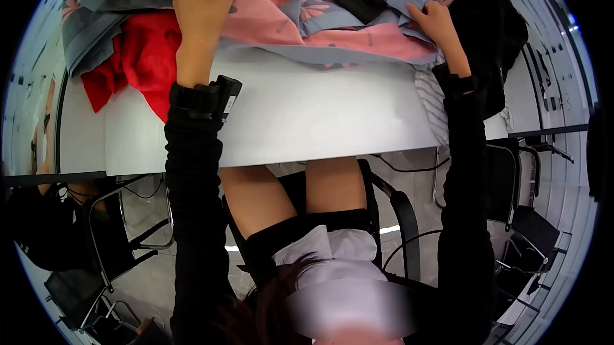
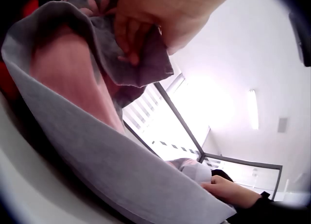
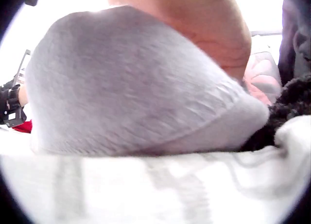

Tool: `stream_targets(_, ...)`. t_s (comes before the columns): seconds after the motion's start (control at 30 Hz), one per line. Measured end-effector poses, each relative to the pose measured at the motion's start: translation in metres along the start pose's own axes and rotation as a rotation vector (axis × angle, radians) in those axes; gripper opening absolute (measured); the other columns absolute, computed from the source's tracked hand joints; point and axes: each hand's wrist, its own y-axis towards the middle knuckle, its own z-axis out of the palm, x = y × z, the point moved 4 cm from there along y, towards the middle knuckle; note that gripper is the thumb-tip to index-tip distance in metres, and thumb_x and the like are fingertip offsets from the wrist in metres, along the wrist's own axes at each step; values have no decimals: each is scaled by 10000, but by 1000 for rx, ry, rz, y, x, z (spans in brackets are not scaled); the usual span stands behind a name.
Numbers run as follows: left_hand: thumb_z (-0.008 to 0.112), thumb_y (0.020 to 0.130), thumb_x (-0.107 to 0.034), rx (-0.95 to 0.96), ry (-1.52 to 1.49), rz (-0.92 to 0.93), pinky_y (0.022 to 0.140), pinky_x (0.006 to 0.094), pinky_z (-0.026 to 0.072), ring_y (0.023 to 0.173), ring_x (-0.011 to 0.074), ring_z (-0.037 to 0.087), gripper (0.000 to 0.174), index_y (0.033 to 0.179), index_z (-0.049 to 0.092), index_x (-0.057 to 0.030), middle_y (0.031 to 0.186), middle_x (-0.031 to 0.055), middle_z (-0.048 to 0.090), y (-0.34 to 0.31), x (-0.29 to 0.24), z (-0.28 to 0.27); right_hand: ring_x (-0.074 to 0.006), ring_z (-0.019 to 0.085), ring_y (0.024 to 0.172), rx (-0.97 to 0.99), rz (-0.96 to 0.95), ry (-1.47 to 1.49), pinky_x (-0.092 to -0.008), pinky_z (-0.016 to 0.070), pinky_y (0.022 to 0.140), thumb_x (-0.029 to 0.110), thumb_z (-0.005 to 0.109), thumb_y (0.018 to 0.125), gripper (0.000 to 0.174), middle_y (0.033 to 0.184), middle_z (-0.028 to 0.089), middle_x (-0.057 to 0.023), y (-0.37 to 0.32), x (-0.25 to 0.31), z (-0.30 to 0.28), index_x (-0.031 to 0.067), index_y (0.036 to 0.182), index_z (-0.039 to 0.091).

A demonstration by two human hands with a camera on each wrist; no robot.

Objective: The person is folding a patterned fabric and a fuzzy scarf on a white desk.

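Observation:
A grey-blue garment [image 1: 348,41] with pink flowers and pink panels lies spread in folds across the far half of the table. At its left part, my left hand [image 1: 201,12] grips the cloth; the left wrist view shows the fingers of the left hand [image 2: 165,20] pinching a raised grey flap. Over on the right, my right hand [image 1: 438,25] holds a pale grey-blue band of the same garment between thumb and fingers. In the right wrist view, a grey fold of the garment [image 3: 121,83] covers most of the right hand [image 3: 199,25].
Red cloth [image 1: 150,57] lies beneath the garment's left side. A black fuzzy item [image 1: 495,44] and a striped white cloth [image 1: 432,98] lie at the right of the white table [image 1: 320,111]. Chairs stand on both sides, and another person [image 1: 45,230] is at the left.

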Motion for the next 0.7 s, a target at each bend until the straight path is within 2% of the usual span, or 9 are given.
stream_targets(0.1,577,844,-326,-32,-63,24,604,346,491,584,284,611,256,849,589,-70,678,142,626,-6,-6,5,-158,636,567,-12,-46,-192,-267,486,540,330,610,834,446,605,631,-130,-10,20,-11,-108,754,595)
stream_targets(0.13,577,846,-324,-50,-112,-30,581,331,491,571,262,610,259,857,590,-66,674,134,625,-9,-12,4,-146,647,591,-8,0,-189,-254,483,542,303,621,824,411,604,635,-125,-17,35,-19,-102,756,606)
stream_targets(0.2,578,851,-320,-87,-207,-137,535,302,492,544,217,607,264,873,593,-57,667,117,623,-18,-29,0,-159,651,585,-45,44,81,-257,483,550,321,613,809,428,587,633,-118,-27,28,-20,-95,710,598)
stream_targets(0.23,579,852,-321,-105,-235,-112,514,295,485,542,207,603,268,882,594,-55,661,113,616,-22,-35,-2,-165,652,582,-64,63,217,-258,484,554,330,609,801,437,579,631,-115,-31,24,-20,-91,686,594)
stream_targets(0.3,580,854,-323,-140,-294,-59,473,282,470,539,186,597,276,900,597,-52,649,105,601,-33,-46,-7,-141,655,599,-21,88,299,-231,489,556,288,607,821,386,635,646,-91,-38,17,-26,-92,753,624)
stream_targets(0.33,569,851,-260,-99,-368,-145,583,342,463,619,335,584,251,892,574,-12,681,162,600,-39,-52,-9,-142,656,601,-19,79,378,-227,489,552,272,608,825,369,651,647,-90,-42,15,-28,-91,768,628)
stream_targets(0.47,575,847,-252,-35,-447,-188,627,330,464,656,286,595,249,888,580,-6,738,134,622,-54,-59,-13,-152,655,606,39,116,520,-220,490,556,215,613,831,312,707,652,-109,-60,10,-36,-96,823,634)
stream_targets(0.53,575,848,-254,-39,-368,-105,643,340,465,672,281,596,254,904,588,-7,749,130,627,-52,-48,-3,-121,640,595,86,143,550,-215,488,570,236,603,839,327,691,658,-90,-64,2,-30,-89,832,639)
stream_targets(0.7,573,851,-259,-24,-379,-66,667,348,469,702,287,606,274,962,604,-10,772,138,638,-52,-37,0,-85,596,561,142,133,411,-205,457,531,266,603,841,329,650,660,-69,-68,5,-20,-60,829,644)
